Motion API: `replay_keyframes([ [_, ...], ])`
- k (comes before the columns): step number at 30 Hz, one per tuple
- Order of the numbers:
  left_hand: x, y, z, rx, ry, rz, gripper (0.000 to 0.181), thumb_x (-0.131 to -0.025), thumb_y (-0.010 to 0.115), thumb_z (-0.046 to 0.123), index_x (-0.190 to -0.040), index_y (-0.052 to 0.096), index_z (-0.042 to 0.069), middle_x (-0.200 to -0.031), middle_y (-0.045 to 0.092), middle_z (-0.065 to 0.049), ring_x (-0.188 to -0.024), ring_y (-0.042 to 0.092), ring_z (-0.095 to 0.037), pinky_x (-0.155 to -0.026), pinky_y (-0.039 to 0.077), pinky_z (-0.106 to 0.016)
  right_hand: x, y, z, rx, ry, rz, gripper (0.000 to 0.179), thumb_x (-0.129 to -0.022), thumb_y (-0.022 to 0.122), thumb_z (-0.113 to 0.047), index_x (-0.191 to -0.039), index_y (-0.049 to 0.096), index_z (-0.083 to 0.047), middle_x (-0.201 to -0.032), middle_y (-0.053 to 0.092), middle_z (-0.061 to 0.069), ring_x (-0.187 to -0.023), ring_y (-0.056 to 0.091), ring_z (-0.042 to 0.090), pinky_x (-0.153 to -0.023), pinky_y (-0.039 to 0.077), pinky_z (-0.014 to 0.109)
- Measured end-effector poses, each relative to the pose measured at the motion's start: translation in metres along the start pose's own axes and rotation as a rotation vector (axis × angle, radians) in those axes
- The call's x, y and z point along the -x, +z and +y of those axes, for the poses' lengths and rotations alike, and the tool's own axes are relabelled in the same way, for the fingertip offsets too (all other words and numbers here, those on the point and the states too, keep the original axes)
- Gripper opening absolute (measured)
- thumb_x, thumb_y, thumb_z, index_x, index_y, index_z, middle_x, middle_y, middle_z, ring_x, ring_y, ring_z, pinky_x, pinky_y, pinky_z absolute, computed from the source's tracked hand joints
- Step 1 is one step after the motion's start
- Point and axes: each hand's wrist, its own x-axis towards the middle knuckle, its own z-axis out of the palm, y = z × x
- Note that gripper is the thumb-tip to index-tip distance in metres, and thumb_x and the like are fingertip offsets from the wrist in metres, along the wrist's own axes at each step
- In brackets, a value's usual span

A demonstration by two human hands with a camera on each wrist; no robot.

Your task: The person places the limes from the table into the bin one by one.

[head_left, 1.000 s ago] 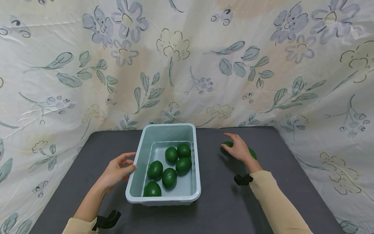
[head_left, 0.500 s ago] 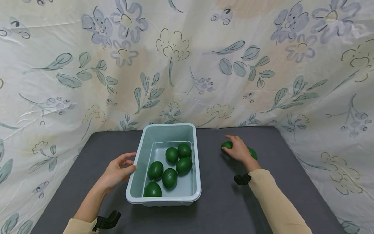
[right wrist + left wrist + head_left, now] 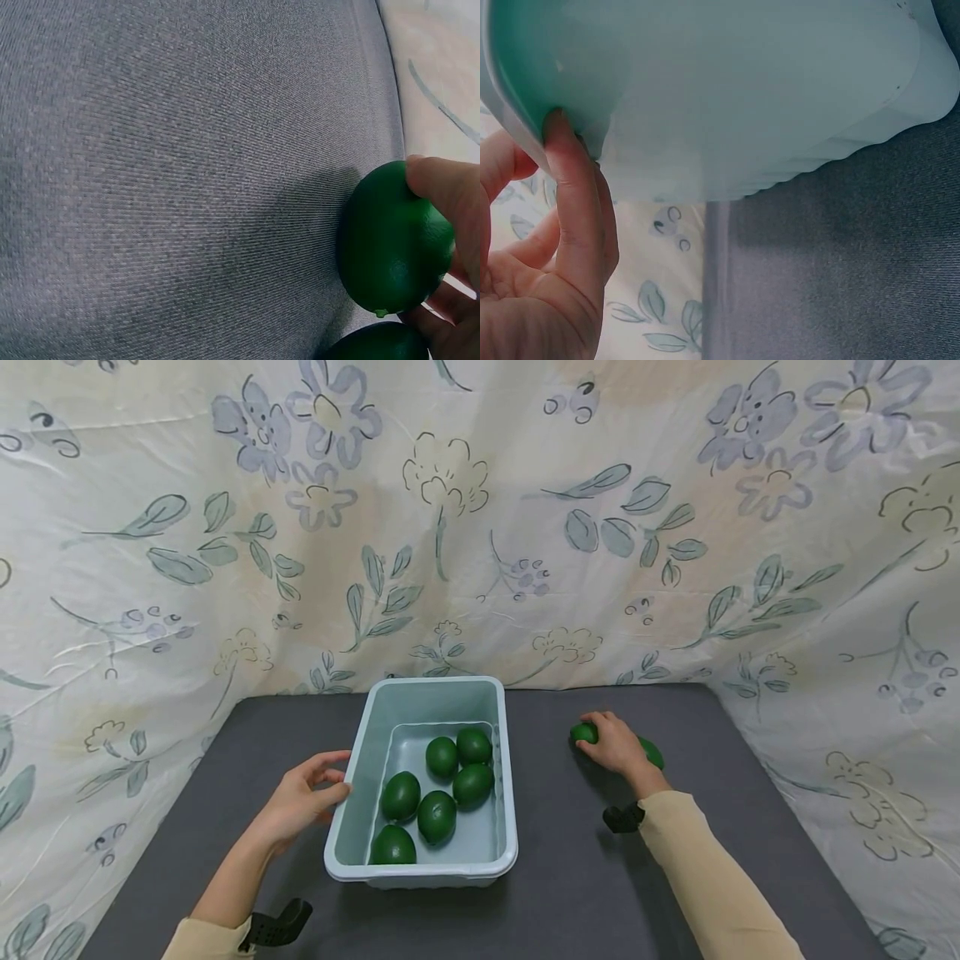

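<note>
A pale blue-green plastic bin (image 3: 422, 870) stands on the dark grey table, with several dark green limes (image 3: 437, 817) on its floor. My left hand (image 3: 296, 802) is at the bin's left side, holding its rim. In the left wrist view, one fingertip (image 3: 557, 124) presses the wall just under that rim. Right of the bin, my right hand (image 3: 615, 745) grips a green lime (image 3: 394, 240) between thumb and fingers, low over the table; its far side is hidden by the hand. Close by lies a second lime (image 3: 651, 752), partly covered by the right hand.
A flower-printed cloth (image 3: 480, 568) hangs behind the table and down both sides. The dark grey tabletop (image 3: 558, 860) spreads around the bin. Black camera mounts (image 3: 622, 818) sit on both wrists, below the hands.
The right hand's fingers have come down and closed around the lime, which has barely shifted. My left hand and the bin stay where they were.
</note>
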Motion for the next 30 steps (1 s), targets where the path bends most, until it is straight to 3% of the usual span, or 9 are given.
replay_keyframes([
  [7,-0.001,0.001,0.000,0.004,-0.002,0.001,0.054,-0.086,0.060,0.012,-0.135,0.039,0.008,-0.107,0.055,-0.020,-0.084,0.062,-0.023,-0.067,0.055,-0.043,0.000,0.001,0.001,-0.008,-0.004,0.020,0.046,-0.085,0.065,-0.024,-0.125,0.053,-0.004,-0.114,0.052,0.022,-0.096,0.054,0.036,-0.078,0.045,0.050],
  [24,0.000,0.001,0.001,0.010,-0.006,-0.001,0.054,-0.086,0.060,0.012,-0.136,0.039,0.009,-0.107,0.055,-0.020,-0.085,0.062,-0.023,-0.069,0.055,-0.044,-0.002,0.003,-0.003,-0.141,0.016,0.095,0.050,-0.086,0.062,-0.033,-0.128,0.050,-0.008,-0.116,0.052,0.019,-0.093,0.054,0.031,-0.073,0.046,0.043],
  [30,0.000,0.000,0.001,0.013,-0.002,-0.009,0.054,-0.087,0.060,0.013,-0.136,0.038,0.008,-0.107,0.055,-0.020,-0.086,0.061,-0.023,-0.069,0.055,-0.044,-0.002,-0.001,-0.013,-0.203,-0.028,0.139,0.049,-0.086,0.063,-0.032,-0.126,0.051,-0.007,-0.115,0.054,0.019,-0.092,0.054,0.030,-0.073,0.045,0.044],
])
